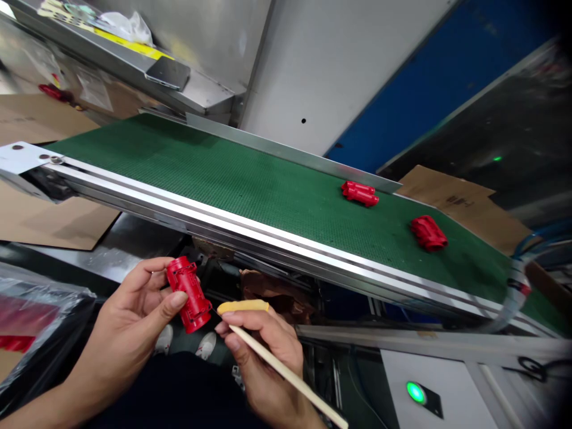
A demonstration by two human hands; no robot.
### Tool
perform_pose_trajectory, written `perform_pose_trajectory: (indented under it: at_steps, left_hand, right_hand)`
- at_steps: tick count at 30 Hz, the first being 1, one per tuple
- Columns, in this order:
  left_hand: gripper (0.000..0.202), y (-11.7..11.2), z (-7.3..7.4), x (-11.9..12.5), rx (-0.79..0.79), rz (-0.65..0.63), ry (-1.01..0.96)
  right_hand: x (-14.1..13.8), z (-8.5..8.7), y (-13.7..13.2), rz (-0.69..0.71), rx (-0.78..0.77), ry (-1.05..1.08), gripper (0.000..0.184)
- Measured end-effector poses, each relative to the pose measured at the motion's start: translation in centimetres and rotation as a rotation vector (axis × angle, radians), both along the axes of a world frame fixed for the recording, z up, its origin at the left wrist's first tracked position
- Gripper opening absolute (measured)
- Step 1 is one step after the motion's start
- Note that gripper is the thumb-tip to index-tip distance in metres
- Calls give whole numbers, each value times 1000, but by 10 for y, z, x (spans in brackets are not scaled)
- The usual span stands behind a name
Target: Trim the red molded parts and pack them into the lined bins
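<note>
My left hand (145,316) is closed around a red plastic cylindrical part (190,295), thumb on its near side. The part has ribs, slots and small clips, and it is tilted over the gap in front of the conveyor. In my right hand (268,351) is a thin pale wooden stick (290,376), pinched between thumb and fingers and slanting down to the right. A yellow piece (243,306), perhaps a finger cover, shows at the index finger. A thin dark tip seems to reach from there to the part's lower right edge; whether it touches is unclear.
A green conveyor belt (250,185) with a metal rail crosses in front, carrying two red parts (360,193) (429,233). A phone (168,73) rests on the ledge behind. At left is a plastic-lined box (49,310); lower right, a lit green button (416,392).
</note>
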State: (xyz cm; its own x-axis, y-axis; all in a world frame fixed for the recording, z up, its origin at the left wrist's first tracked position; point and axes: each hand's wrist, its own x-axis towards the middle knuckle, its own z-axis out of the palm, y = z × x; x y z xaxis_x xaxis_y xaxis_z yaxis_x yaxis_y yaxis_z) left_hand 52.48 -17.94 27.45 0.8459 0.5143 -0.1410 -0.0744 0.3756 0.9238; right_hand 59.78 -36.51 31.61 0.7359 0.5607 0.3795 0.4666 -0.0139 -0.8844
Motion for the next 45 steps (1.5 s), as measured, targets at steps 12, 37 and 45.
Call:
perform_pose_trajectory:
  at_steps: [12,37,45]
  left_hand:
    - [41,1,3,0,11,-2,2]
    - [45,-1,-3,3,-53,-17,34]
    - [36,-1,-8,0,-57,-57,-17]
  right_hand:
    - [0,0,1,-2,-17,-3,21]
    - [17,-25,14,-86,162,543,14]
    - [5,-12,7,-76,-61,-182,27]
